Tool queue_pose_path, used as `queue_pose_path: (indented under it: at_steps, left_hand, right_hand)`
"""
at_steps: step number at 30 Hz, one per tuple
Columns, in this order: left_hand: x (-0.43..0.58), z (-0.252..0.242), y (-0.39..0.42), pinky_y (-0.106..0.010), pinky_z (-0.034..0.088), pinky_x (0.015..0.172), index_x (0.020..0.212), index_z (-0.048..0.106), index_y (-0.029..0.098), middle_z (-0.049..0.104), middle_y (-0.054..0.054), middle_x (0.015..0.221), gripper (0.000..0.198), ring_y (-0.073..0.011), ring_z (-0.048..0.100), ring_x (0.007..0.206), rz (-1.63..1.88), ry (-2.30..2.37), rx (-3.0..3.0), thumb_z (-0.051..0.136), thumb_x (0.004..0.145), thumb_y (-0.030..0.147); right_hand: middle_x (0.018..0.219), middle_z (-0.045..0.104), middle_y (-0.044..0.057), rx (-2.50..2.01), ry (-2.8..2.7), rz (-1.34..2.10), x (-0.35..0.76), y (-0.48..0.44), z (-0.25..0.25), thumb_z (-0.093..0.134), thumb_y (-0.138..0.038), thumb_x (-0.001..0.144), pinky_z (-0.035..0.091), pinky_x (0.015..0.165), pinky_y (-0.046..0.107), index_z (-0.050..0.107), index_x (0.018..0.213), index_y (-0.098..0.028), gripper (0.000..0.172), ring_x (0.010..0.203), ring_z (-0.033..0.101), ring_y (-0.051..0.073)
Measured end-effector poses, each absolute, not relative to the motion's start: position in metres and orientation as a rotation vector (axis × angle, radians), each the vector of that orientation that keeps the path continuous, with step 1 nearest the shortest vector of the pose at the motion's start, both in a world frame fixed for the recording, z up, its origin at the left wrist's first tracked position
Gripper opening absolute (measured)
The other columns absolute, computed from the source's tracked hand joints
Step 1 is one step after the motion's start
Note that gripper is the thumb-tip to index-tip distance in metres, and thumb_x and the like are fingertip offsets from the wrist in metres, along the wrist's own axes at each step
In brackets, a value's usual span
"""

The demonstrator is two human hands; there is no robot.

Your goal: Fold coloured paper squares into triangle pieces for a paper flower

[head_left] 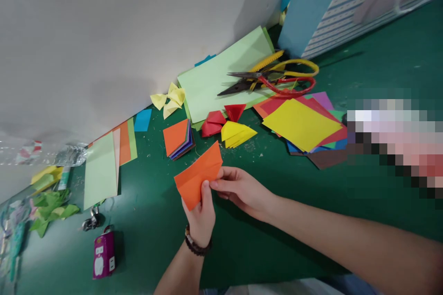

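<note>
A folded piece of orange paper (198, 176) is held up above the green table, between my two hands. My left hand (201, 214) grips it from below, with the thumb laid across its front face. Fingertips of my right hand (244, 190) pinch its lower right edge. Just beyond the paper lie a small stack of coloured paper squares (176, 139) with orange on top, folded red paper pieces (213, 123) and folded yellow paper pieces (237, 134).
Scissors (277, 80) and pliers lie on light green sheets (204, 87) by the wall. Coloured sheets (301, 124) are piled to the right, near a blurred-out patch. Leftward are more sheets (100, 170), a purple pouch (104, 254) and green paper scraps (51, 207). A blue box (311, 4) stands behind.
</note>
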State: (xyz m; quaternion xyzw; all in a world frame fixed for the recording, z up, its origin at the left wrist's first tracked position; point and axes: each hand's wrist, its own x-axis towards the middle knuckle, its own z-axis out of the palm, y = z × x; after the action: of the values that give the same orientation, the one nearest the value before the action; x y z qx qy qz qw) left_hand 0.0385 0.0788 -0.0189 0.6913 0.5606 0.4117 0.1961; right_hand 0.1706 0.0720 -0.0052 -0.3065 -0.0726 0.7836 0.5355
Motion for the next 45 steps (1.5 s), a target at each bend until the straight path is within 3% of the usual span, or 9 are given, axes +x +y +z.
queue_pose_path:
  at_steps: [5,11,16,22,30,34,38,41,45]
  left_hand:
    - [0.031,-0.024,0.08,-0.038,0.053,0.094,0.112,0.063,0.019,0.069,-0.012,0.11,0.035,-0.0263,0.063,0.111,1.167,1.573,1.972,0.061,0.085,0.042]
    - [0.032,-0.02,0.083,-0.037,0.057,0.086,0.103,0.065,0.018,0.071,-0.012,0.097,0.031,-0.026,0.068,0.099,1.138,1.524,1.99,0.06,0.086,0.043]
    - [0.04,-0.013,0.081,-0.031,0.06,0.072,0.103,0.061,0.015,0.073,-0.011,0.091,0.037,-0.0223,0.071,0.082,1.194,1.489,1.962,0.059,0.086,0.048]
    - [0.034,-0.019,0.081,-0.034,0.059,0.08,0.103,0.063,0.017,0.072,-0.011,0.094,0.037,-0.0248,0.07,0.092,1.145,1.54,1.921,0.062,0.083,0.048]
    - [0.029,-0.021,0.079,-0.032,0.06,0.069,0.101,0.064,0.017,0.073,-0.007,0.089,0.036,-0.0227,0.071,0.078,1.241,1.522,1.587,0.068,0.078,0.045]
    - [0.036,-0.018,0.077,-0.032,0.059,0.071,0.099,0.065,0.017,0.072,-0.008,0.092,0.035,-0.0221,0.07,0.08,1.153,1.526,1.435,0.068,0.078,0.045]
    - [0.042,-0.007,0.077,-0.032,0.058,0.069,0.102,0.065,0.016,0.071,-0.009,0.092,0.04,-0.0217,0.069,0.078,1.053,1.513,1.362,0.068,0.077,0.047]
    - [0.036,0.003,0.086,-0.029,0.056,0.068,0.1,0.067,0.016,0.07,-0.008,0.089,0.036,-0.0185,0.066,0.076,0.771,1.288,1.487,0.069,0.078,0.046]
    - [0.019,0.013,0.106,-0.026,0.05,0.058,0.097,0.068,0.013,0.068,-0.01,0.083,0.064,-0.017,0.061,0.067,0.485,0.87,1.469,0.08,0.056,0.061]
  right_hand:
    - [0.048,0.047,-0.007,-0.726,-0.088,1.871,0.174,0.074,-0.005,0.088,-0.029,0.051,0.022,0.048,0.024,0.06,0.055,-0.018,0.031,0.046,0.035,0.005]
    - [0.042,0.038,-0.009,-0.683,-0.047,1.909,0.18,0.075,0.0,0.087,-0.027,0.054,0.019,0.047,0.026,0.056,0.05,-0.018,0.033,0.044,0.028,0.004]
    - [0.046,0.039,-0.008,-0.71,0.0,1.848,0.187,0.078,0.002,0.087,-0.027,0.051,0.02,0.048,0.025,0.057,0.052,-0.017,0.032,0.046,0.027,0.004]
    - [0.049,0.036,-0.008,-0.687,0.031,1.81,0.191,0.08,0.003,0.085,-0.026,0.055,0.021,0.048,0.024,0.053,0.053,-0.018,0.033,0.048,0.026,0.005]
    - [0.057,0.038,-0.007,-0.747,-0.091,1.577,0.214,0.09,0.004,0.079,-0.033,0.064,0.021,0.046,0.024,0.055,0.066,-0.02,0.027,0.049,0.028,0.006]
    - [0.061,0.049,-0.006,-0.887,-0.394,1.763,0.202,0.082,0.003,0.081,-0.04,0.06,0.026,0.049,0.024,0.06,0.072,-0.018,0.033,0.049,0.036,0.006]
    - [0.058,0.048,-0.006,-1.054,-0.638,1.592,0.198,0.08,0.005,0.075,-0.044,0.065,0.026,0.049,0.025,0.058,0.064,-0.018,0.032,0.05,0.037,0.006]
    - [0.062,0.049,-0.006,-1.1,-0.703,1.477,0.205,0.083,0.004,0.07,-0.045,0.07,0.029,0.051,0.024,0.056,0.066,-0.019,0.03,0.051,0.038,0.007]
    - [0.066,0.053,-0.004,-1.228,-0.835,1.364,0.218,0.089,-0.002,0.062,-0.045,0.075,0.035,0.055,0.025,0.055,0.07,-0.02,0.027,0.057,0.044,0.009]
